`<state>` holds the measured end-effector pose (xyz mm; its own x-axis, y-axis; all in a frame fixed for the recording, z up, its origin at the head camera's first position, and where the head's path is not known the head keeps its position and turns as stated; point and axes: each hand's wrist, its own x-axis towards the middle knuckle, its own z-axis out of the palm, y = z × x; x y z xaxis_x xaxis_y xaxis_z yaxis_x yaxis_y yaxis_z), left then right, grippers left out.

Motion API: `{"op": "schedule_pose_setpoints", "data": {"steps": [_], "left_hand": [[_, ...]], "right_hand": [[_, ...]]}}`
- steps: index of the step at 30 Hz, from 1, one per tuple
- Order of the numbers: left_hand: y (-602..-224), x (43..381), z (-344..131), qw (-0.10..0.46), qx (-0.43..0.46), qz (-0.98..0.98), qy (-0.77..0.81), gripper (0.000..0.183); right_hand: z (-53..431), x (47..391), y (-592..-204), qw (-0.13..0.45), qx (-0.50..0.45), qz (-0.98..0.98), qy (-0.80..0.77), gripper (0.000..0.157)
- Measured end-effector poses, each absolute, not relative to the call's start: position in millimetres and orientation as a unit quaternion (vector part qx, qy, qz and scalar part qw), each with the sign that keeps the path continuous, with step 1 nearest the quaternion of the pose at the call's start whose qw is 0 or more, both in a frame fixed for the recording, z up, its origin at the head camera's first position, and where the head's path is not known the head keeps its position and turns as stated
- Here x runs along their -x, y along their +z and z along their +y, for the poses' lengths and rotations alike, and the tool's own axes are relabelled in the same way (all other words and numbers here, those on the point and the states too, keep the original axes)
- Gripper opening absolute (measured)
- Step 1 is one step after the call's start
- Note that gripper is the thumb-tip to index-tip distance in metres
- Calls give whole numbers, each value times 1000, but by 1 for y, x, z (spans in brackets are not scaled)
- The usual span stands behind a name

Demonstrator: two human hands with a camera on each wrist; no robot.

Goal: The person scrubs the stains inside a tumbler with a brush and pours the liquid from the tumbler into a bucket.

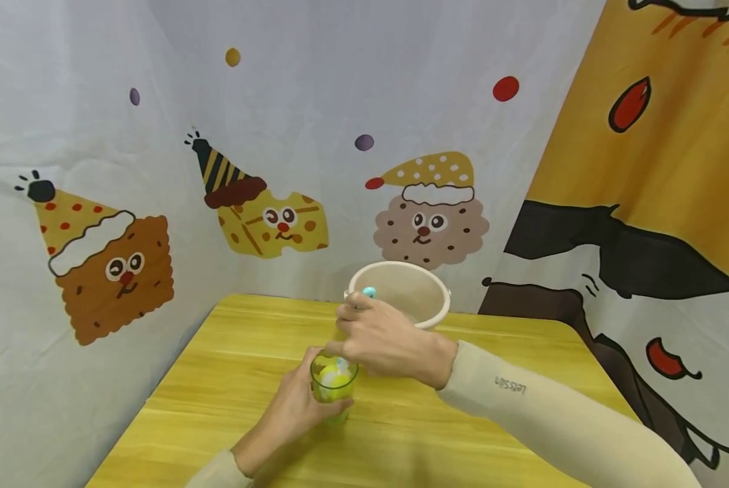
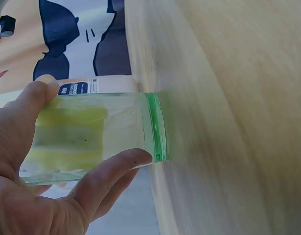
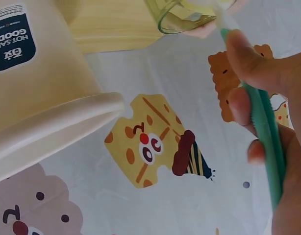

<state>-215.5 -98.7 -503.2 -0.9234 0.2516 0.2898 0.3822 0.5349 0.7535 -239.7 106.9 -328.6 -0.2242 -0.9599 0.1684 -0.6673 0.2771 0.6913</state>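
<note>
My left hand (image 1: pixel 293 401) grips a clear, green-tinted drinking glass (image 1: pixel 332 393), with the thumb and fingers around its sides. The glass stands mouth up, its thick base (image 2: pixel 158 127) right at the tabletop in the left wrist view. Inside it sits the yellow sponge head (image 2: pixel 69 134) of a cup brush. My right hand (image 1: pixel 379 337), above the glass rim, holds the brush by its teal handle (image 3: pixel 262 120). In the head view the handle's end (image 1: pixel 369 292) pokes up past the fingers. The right palm is partly hidden.
A cream bucket (image 1: pixel 401 281) with a label stands behind the right hand at the table's far edge. The wooden table (image 1: pixel 218 379) runs up to a cloth backdrop (image 1: pixel 316 102) printed with cartoon foods.
</note>
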Motion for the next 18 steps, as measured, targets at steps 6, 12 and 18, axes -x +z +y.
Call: {"op": "schedule_pose_setpoints", "data": {"steps": [6, 12, 18], "left_hand": [[-505, 217, -99, 75, 192, -871, -445, 89], [-506, 215, -97, 62, 178, -873, -449, 89], [-505, 216, -98, 60, 181, -871, -453, 91]], "right_hand": [[106, 238, -333, 361, -558, -696, -272, 29], [101, 235, -333, 370, -552, -692, -282, 23], [99, 237, -331, 364, -547, -698, -284, 21]]}}
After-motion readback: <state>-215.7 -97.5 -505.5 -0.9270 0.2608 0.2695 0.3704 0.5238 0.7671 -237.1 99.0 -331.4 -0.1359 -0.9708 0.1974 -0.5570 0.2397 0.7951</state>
